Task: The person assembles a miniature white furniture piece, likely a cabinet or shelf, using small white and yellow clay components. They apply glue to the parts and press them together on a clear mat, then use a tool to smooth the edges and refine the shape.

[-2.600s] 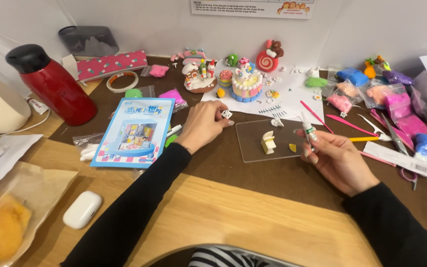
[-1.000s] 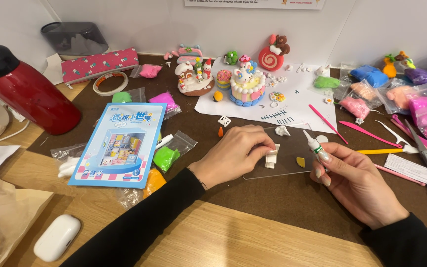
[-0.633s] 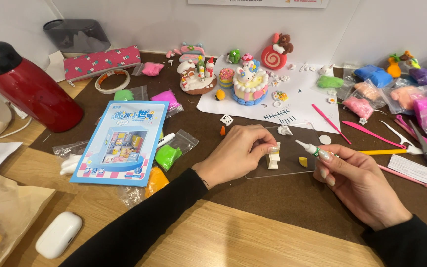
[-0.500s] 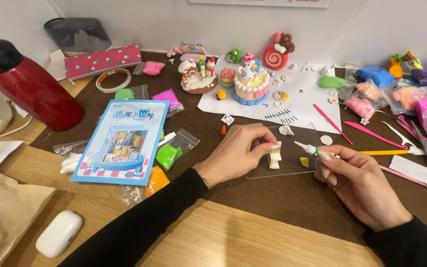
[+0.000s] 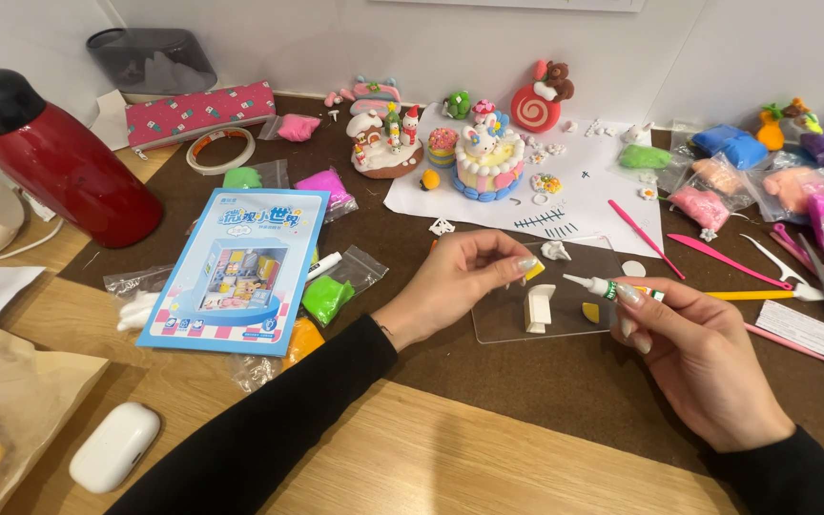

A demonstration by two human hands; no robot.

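The left hand [image 5: 460, 281] pinches a small yellow clay piece [image 5: 534, 271] between thumb and fingertips, held just above the clear plate [image 5: 503, 324]. The piece is judged very light, soft and easily dented; grip it lightly at its edges. The right hand [image 5: 703, 358] is closed around a small glue tube [image 5: 610, 287], nozzle aimed toward the yellow piece. A white clay chair [image 5: 538, 308] stands on the plate, between the hands; it is judged fragile. The brown surface [image 5: 545, 381] is crowded: pink modelling tools [image 5: 708, 250] beyond the right hand, a blue booklet [image 5: 240, 267] left of the left hand.
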